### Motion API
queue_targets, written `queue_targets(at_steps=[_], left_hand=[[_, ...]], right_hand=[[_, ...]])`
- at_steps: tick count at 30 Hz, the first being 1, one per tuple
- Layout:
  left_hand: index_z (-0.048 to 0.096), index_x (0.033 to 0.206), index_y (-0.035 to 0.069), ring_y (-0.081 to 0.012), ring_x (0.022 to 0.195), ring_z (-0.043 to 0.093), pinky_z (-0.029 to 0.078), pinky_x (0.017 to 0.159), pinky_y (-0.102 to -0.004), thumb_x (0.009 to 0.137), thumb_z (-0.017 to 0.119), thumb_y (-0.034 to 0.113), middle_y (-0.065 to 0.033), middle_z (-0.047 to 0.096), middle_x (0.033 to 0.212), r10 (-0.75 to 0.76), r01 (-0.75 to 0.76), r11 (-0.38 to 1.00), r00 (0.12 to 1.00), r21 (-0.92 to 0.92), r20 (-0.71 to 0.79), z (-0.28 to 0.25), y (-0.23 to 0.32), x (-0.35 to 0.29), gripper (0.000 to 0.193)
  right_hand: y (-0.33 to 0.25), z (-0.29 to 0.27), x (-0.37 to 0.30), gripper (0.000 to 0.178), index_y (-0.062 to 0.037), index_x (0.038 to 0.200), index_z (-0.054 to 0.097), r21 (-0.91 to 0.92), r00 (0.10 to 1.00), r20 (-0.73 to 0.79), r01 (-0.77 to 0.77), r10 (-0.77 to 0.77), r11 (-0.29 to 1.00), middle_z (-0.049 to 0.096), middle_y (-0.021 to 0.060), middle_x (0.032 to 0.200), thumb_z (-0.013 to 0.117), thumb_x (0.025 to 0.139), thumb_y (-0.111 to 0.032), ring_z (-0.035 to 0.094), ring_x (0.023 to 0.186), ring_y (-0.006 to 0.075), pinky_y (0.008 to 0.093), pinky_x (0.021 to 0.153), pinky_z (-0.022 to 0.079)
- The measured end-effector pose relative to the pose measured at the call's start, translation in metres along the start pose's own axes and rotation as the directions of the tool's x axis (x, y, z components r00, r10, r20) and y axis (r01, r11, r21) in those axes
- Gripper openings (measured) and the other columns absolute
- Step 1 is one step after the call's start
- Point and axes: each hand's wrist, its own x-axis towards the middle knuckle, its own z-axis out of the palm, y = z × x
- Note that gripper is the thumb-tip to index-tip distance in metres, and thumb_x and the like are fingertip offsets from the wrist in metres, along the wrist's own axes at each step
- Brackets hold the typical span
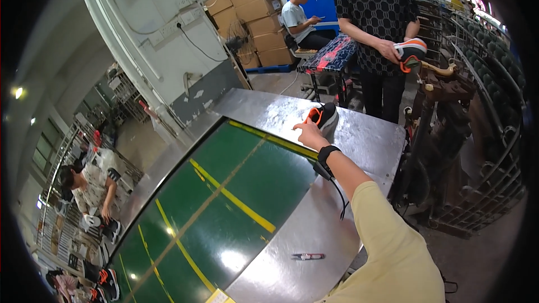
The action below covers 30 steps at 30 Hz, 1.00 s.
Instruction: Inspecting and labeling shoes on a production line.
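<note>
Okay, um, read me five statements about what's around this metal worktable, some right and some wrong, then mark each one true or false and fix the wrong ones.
1. The right hand is at the dark shoe with orange trim. True.
2. The small tool lies on the green surface. False: the small tool lies on the bare metal top.
3. A black band is around the right wrist. True.
4. The standing person across the table has nothing in hand. False: the standing person holds another shoe.
5. Yellow lines run over the green surface. True.
</note>
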Motion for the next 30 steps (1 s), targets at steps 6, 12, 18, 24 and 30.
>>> queue_targets(at_steps=[6, 12, 18, 24, 30], left_hand=[[0.041, 0.122, -0.012, -0.0425, 0.109, 0.049, 0.039, 0.096, -0.0456, 0.077, 0.063, 0.053, -0.0309, 0.049, 0.117, -0.07, 0.091, 0.979, 0.991, -0.184, 0.118, -0.062, 0.027, 0.006, 0.082], [0.038, 0.126, -0.01, -0.0408, 0.114, 0.045, 0.034, 0.1, -0.0447, 0.078, 0.064, 0.047, -0.0301, 0.047, 0.121, -0.073, 0.135, 0.958, 0.968, -0.253, 0.24, -0.092, 0.048, 0.015, 0.078], [0.034, 0.131, -0.005, -0.0385, 0.119, 0.042, 0.034, 0.101, -0.0404, 0.086, 0.059, 0.023, -0.0289, 0.045, 0.126, 0.013, 0.255, 0.77, 0.91, -0.585, 0.414, -0.143, 0.112, 0.062, 0.059], [0.02, 0.138, 0.006, -0.0263, 0.107, 0.053, 0.05, 0.076, -0.0351, 0.086, 0.061, 0.028, -0.0189, 0.044, 0.128, 0.438, 0.604, -0.03, 0.724, -0.796, 0.533, -0.078, 0.214, 0.091, 0.069], [0.005, 0.14, 0.011, -0.0253, 0.084, 0.062, 0.057, 0.065, -0.0394, 0.08, 0.067, 0.027, -0.0144, 0.054, 0.106, 0.5, 0.842, -0.035, 0.482, -0.539, 0.72, -0.077, 0.25, 0.068, 0.088]], right_hand=[[0.005, 0.002, 0.012, 0.081, -0.0262, 0.141, 0.024, -0.266, 0.991, 0.116, -0.032, 0.065, 0.963, 0.041, 0.0216, 0.118, 0.057, 0.072, -0.001, 0.044, 0.113, 0.0378, 0.0453, 0.09, 0.042], [0.031, -0.007, -0.003, 0.078, -0.0179, 0.141, 0.023, -0.384, 0.989, 0.149, 0.074, -0.018, 0.92, 0.055, 0.0172, 0.103, 0.062, 0.074, -0.007, 0.055, 0.098, 0.0311, 0.0429, 0.079, 0.049], [-0.032, -0.021, -0.084, 0.073, -0.0188, 0.14, 0.025, 0.036, 0.921, 0.25, 0.299, -0.298, 0.954, 0.058, 0.0236, 0.079, 0.057, 0.075, -0.015, 0.061, 0.078, 0.0379, 0.0462, 0.066, 0.048], [-0.121, -0.031, -0.203, 0.083, -0.0201, 0.143, 0.019, 0.297, 0.617, 0.381, 0.623, -0.688, 0.723, 0.055, 0.0138, 0.074, 0.06, 0.073, -0.004, 0.059, 0.074, 0.0293, 0.0402, 0.067, 0.047], [-0.148, -0.014, -0.299, 0.061, -0.0186, 0.137, 0.036, 0.385, 0.012, 0.359, 0.909, -0.933, 0.159, 0.055, -0.0022, 0.078, 0.057, 0.079, -0.019, 0.055, 0.077, 0.0152, 0.0285, 0.063, 0.039]])
